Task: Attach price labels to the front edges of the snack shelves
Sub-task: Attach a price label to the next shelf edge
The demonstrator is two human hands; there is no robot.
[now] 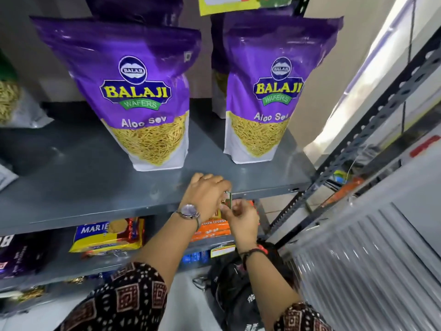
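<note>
A grey metal shelf (95,187) carries two purple Aloo Sev bags, one on the left (140,96) and one on the right (262,91). At the shelf's front edge (262,191) my left hand (205,194) rests on top and pinches a small price label (227,199) against the lip. My right hand (243,218) sits just below and to the right, its fingertips on the same label. Most of the label is hidden by my fingers. Another yellow label (223,250) hangs on the lower shelf's edge.
A yellow Marie biscuit pack (107,235) and an orange cookie pack (212,229) lie on the lower shelf. A perforated grey upright (358,144) stands at the right, beside a corrugated shutter (358,271). A black bag (238,295) sits on the floor. A yellow tag (229,4) hangs above.
</note>
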